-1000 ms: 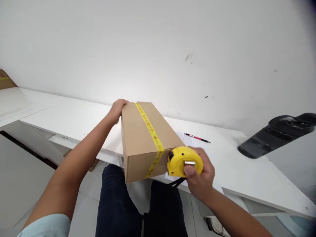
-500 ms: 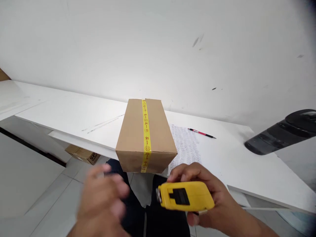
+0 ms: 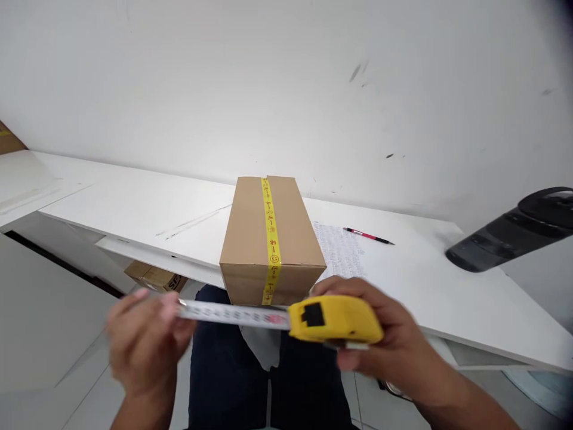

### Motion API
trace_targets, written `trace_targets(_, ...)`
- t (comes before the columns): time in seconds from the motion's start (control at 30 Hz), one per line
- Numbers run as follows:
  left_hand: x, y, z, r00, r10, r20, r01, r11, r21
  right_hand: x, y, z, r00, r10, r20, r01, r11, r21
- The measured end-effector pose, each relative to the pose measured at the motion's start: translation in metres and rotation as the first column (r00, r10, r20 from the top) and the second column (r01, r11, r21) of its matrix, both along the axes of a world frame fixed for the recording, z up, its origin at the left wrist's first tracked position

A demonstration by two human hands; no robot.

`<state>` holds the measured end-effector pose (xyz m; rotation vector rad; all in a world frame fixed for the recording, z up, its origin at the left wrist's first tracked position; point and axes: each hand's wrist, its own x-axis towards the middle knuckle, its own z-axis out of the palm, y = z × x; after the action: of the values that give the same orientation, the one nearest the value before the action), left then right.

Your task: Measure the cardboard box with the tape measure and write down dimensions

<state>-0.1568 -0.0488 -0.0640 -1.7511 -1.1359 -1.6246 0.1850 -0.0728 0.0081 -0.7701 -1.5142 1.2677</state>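
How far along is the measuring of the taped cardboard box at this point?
Done: the brown cardboard box sealed with yellow tape sits at the white table edge. In hand: the right hand grips the yellow tape measure, and the left hand pinches the end of its white blade, drawn out in front of the box. Left: laying the blade against the box; neither hand touches it.

1 head-worn camera looks forward and down, close over the bench (image 3: 134, 209) edge toward the wall (image 3: 286, 77).
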Motion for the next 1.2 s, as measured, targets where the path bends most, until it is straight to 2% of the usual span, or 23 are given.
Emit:
trace_targets(0.03, -0.012, 0.017, 0.003, 0.991, 0.134, -0.005, -0.131, 0.971, 0.198, 0.009, 0.002, 0.001, 0.993, -0.118, -0.015, 0.119, 0.991, 0.068)
trace_targets(0.07, -0.023, 0.035, 0.007, 0.972, 0.236, 0.019, -0.226, 0.904, 0.362, 0.019, 0.006, 0.001, 0.970, -0.240, -0.046, 0.244, 0.962, 0.123)
trace_targets(0.1, -0.033, 0.052, 0.011, 0.957, 0.290, 0.026, -0.277, 0.877, 0.393, 0.029, 0.012, 0.001, 0.934, -0.347, -0.087, 0.357, 0.920, 0.165)
trace_targets(0.13, -0.043, 0.067, 0.014, 0.949, 0.314, 0.016, -0.296, 0.877, 0.378, 0.038, 0.019, 0.001, 0.893, -0.429, -0.136, 0.448, 0.873, 0.193)
trace_targets(0.2, -0.056, 0.089, 0.017, 0.951, 0.308, -0.011, -0.294, 0.918, 0.266, 0.055, 0.038, -0.002, 0.825, -0.518, -0.227, 0.561, 0.798, 0.220)
trace_targets(0.23, -0.060, 0.096, 0.017, 0.957, 0.291, -0.024, -0.278, 0.934, 0.225, 0.062, 0.049, -0.005, 0.808, -0.532, -0.253, 0.584, 0.780, 0.224)
trace_targets(0.3, -0.058, 0.102, 0.016, 0.974, 0.219, -0.053, -0.211, 0.969, 0.131, 0.070, 0.071, -0.012, 0.803, -0.537, -0.257, 0.591, 0.774, 0.230)
trace_targets(0.37, -0.047, 0.102, 0.016, 0.992, 0.113, -0.061, -0.110, 0.993, 0.048, 0.072, 0.088, -0.021, 0.821, -0.530, -0.214, 0.569, 0.790, 0.228)
trace_targets(0.5, -0.016, 0.098, 0.023, 0.997, -0.082, 0.003, 0.082, 0.994, -0.079, 0.055, 0.101, -0.033, 0.861, -0.499, -0.097, 0.508, 0.836, 0.208)
trace_targets(0.57, -0.001, 0.096, 0.028, 0.980, -0.199, 0.024, 0.200, 0.966, -0.167, 0.042, 0.100, -0.032, 0.874, -0.480, -0.077, 0.485, 0.850, 0.204)
trace_targets(0.63, 0.013, 0.096, 0.031, 0.948, -0.319, 0.011, 0.311, 0.912, -0.267, 0.031, 0.099, -0.029, 0.887, -0.457, -0.068, 0.461, 0.865, 0.196)
trace_targets(0.73, 0.028, 0.095, 0.033, 0.898, -0.439, -0.018, 0.401, 0.836, -0.375, 0.027, 0.099, -0.026, 0.896, -0.441, -0.057, 0.443, 0.875, 0.195)
trace_targets(0.83, 0.033, 0.095, 0.032, 0.894, -0.447, -0.036, 0.403, 0.834, -0.377, 0.031, 0.101, -0.026, 0.895, -0.444, -0.042, 0.444, 0.874, 0.197)
trace_targets(0.93, 0.028, 0.098, 0.031, 0.913, -0.391, -0.115, 0.331, 0.876, -0.351, 0.035, 0.101, -0.026, 0.902, -0.430, -0.026, 0.426, 0.882, 0.200)
trace_targets(1.07, 0.018, 0.104, 0.029, 0.922, -0.287, -0.261, 0.242, 0.951, -0.194, 0.036, 0.097, -0.025, 0.910, -0.415, -0.012, 0.407, 0.884, 0.229)
trace_targets(1.2, 0.017, 0.114, 0.024, 0.948, -0.180, -0.262, 0.158, 0.982, -0.104, 0.036, 0.096, -0.023, 0.897, -0.443, 0.010, 0.427, 0.870, 0.245)
